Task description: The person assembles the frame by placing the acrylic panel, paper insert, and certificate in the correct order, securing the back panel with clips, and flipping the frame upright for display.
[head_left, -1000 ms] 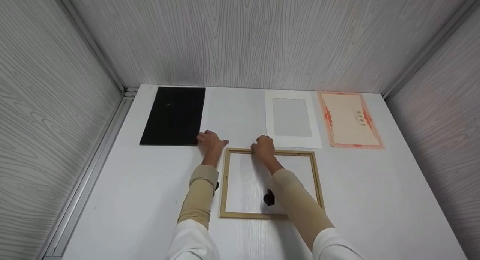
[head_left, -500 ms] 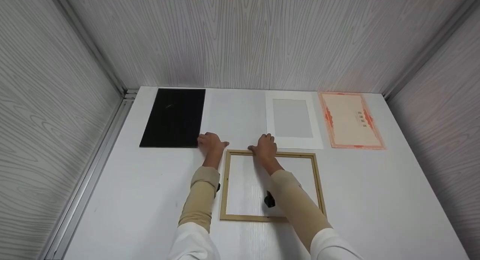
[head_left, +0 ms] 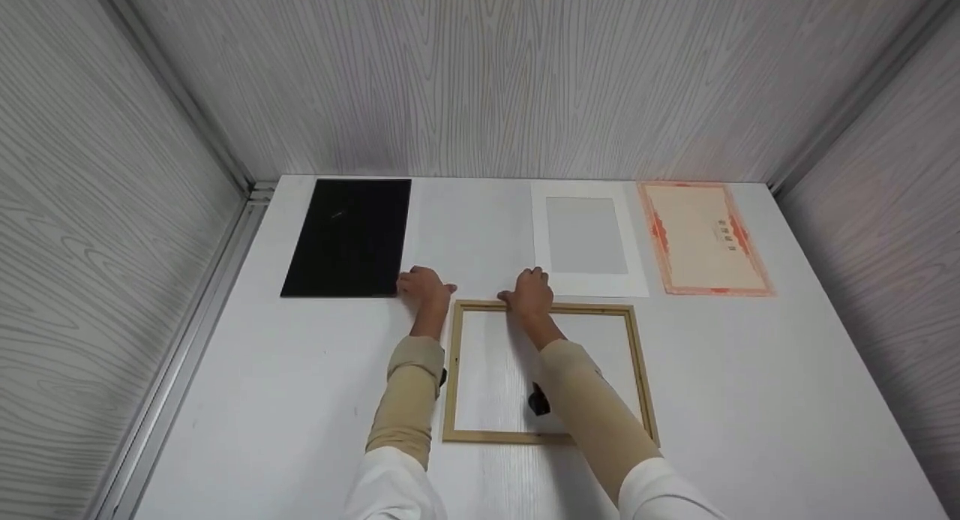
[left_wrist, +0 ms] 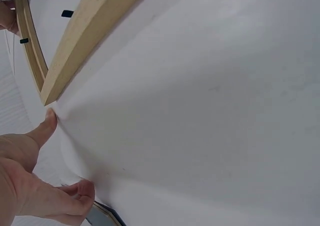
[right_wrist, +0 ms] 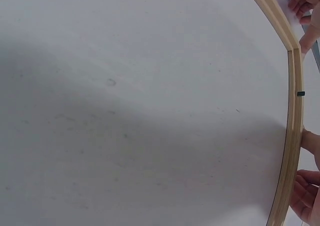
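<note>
Between the black backing board (head_left: 346, 238) and the white mat (head_left: 634, 280) lies a pale, possibly clear sheet (head_left: 472, 231), its outline faint. My left hand (head_left: 424, 286) rests at its near left corner, fingers against the black board's near right corner and thumb stretched right. In the left wrist view the left hand (left_wrist: 42, 178) has bent fingertips on the surface, the thumb apart. My right hand (head_left: 531, 293) is at the sheet's near right corner, just beyond the wooden picture frame (head_left: 517, 435), thumb pointing left. The right wrist view shows the right hand (right_wrist: 309, 186) partly behind the frame's bar.
The frame lies on the white table (head_left: 247, 415), under my right forearm. A certificate (head_left: 694, 242) with a red-orange border lies at the back right. Wood-grain panels (head_left: 480, 77) enclose the back and sides. Small dark tabs (left_wrist: 67, 13) stick out from the frame.
The right thumb has spread left from the curled fingers and now rests along the sheet's near edge. The left hand has barely moved; the frame and the other pieces stay put.
</note>
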Demonstrator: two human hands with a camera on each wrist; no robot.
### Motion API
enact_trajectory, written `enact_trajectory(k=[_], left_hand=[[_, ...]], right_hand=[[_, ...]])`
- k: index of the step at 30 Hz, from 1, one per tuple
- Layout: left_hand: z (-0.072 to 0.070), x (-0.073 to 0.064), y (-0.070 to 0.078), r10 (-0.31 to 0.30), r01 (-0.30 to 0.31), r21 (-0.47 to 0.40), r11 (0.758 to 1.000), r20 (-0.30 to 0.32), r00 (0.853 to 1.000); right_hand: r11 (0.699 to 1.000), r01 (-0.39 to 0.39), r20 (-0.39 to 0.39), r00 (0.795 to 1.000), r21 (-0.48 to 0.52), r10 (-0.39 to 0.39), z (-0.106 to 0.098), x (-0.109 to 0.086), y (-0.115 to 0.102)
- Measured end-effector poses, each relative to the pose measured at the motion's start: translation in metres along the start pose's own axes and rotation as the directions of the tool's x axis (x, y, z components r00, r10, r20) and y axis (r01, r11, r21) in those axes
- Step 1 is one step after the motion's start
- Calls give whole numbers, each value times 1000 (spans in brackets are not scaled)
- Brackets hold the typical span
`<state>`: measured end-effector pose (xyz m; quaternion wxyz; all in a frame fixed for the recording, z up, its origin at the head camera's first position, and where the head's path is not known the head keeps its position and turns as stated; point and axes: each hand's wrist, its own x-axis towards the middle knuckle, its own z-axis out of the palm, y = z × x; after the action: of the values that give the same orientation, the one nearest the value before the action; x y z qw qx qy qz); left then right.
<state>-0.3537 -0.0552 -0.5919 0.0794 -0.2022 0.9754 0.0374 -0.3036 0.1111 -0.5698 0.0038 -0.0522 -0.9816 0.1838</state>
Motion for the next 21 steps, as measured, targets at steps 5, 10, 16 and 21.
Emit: enact_trajectory(k=[5, 10, 16, 21], left_hand=[[4, 7, 1, -28, 38, -139, 990, 72, 997], [-26, -24, -9, 3, 13, -301, 953, 53, 999], [-32, -30, -16, 23, -5, -377, 926, 44, 999], [-38, -22, -25, 25, 61, -596, 801, 135, 991]], right_hand=[[1000, 0, 16, 1000, 12, 0, 0, 0, 0], [1000, -6, 41, 999, 4, 6, 0, 0, -1], [1000, 11, 33, 999, -12, -11, -1, 0, -1], [1000, 23, 40, 999, -16, -23, -1, -1, 1]])
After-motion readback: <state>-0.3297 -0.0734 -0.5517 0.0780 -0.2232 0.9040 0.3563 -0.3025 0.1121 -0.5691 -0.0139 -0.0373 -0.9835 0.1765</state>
